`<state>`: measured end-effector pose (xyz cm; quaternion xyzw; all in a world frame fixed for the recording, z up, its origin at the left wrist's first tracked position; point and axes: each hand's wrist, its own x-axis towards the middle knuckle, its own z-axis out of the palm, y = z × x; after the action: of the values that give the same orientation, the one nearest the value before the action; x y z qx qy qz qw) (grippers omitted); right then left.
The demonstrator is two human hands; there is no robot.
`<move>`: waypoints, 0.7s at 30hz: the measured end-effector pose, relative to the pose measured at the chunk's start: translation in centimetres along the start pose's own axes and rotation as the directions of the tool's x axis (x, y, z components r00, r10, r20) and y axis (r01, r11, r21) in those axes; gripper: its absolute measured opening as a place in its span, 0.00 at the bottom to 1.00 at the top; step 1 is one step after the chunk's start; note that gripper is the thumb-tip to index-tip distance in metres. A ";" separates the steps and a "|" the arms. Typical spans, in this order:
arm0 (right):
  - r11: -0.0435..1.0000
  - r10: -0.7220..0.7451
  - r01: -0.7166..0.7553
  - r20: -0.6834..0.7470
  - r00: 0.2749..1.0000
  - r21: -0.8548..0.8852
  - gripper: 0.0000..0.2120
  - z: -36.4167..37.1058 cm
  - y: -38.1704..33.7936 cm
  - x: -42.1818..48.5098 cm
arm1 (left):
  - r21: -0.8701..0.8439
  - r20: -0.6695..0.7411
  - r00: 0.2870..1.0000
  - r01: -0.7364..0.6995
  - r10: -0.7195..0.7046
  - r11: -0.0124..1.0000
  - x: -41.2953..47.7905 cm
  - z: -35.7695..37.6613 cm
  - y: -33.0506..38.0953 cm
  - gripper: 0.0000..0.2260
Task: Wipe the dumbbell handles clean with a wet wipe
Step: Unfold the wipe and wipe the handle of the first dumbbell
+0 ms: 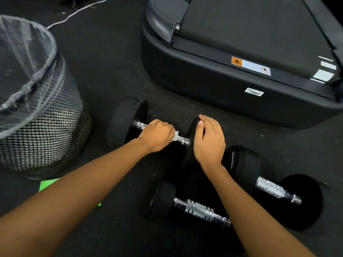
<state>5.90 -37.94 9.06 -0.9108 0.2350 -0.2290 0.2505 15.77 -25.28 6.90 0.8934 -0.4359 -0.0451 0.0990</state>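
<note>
Three black dumbbells with chrome handles lie on the dark floor. On the far dumbbell [128, 119], my left hand [157, 135] is closed around the chrome handle [182, 140] with a white wet wipe [175, 135] showing at the fingers. My right hand [208, 140] rests flat on top of that dumbbell's right weight plate, pressing it. A second dumbbell [200, 209] lies near me between my forearms. The third dumbbell [276, 189] lies to the right, partly behind my right forearm.
A black mesh waste bin [46, 127] with a clear plastic liner stands at the left. A treadmill base [232, 84] fills the upper right. A green packet [47, 183] lies on the floor under my left forearm. A white cable [74, 13] runs across the far floor.
</note>
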 end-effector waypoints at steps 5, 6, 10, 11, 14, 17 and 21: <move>1.000 0.006 -0.006 0.007 1.000 -0.002 0.18 0.0 0.2 0.1 | -0.127 0.068 0.996 -0.052 0.061 0.991 0.2 -0.1 0.3 0.15; 1.000 0.007 -0.007 0.007 1.000 -0.004 0.18 0.0 0.2 0.0 | -0.184 0.058 0.994 -0.081 0.093 0.980 -0.4 -0.2 0.0 0.15; 1.000 0.006 -0.006 0.008 1.000 -0.004 0.20 0.1 0.2 0.0 | -0.185 -0.110 0.972 -0.224 0.206 0.957 -2.5 0.1 -1.5 0.16; 1.000 0.005 -0.005 0.009 1.000 -0.003 0.20 0.1 0.2 0.0 | -0.129 -0.154 0.962 -0.247 0.227 0.960 -2.6 0.3 -1.6 0.15; 1.000 0.008 -0.008 0.014 1.000 -0.008 0.18 0.0 0.1 0.0 | -0.052 -0.210 0.942 -0.279 0.262 0.959 -2.6 0.7 -0.9 0.14; 1.000 0.016 -0.015 0.017 1.000 -0.012 0.17 0.0 0.1 0.0 | -0.027 -0.253 0.920 -0.315 0.299 0.949 -2.3 0.4 -0.2 0.12; 1.000 0.026 -0.026 0.025 0.999 -0.004 0.17 -0.1 0.1 0.1 | -0.119 -0.193 0.942 -0.302 0.276 0.946 -1.9 0.7 0.9 0.14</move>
<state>5.90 -38.05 9.12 -0.9109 0.2441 -0.2139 0.2549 13.75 -24.41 6.38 0.8103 -0.5477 0.0161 0.2078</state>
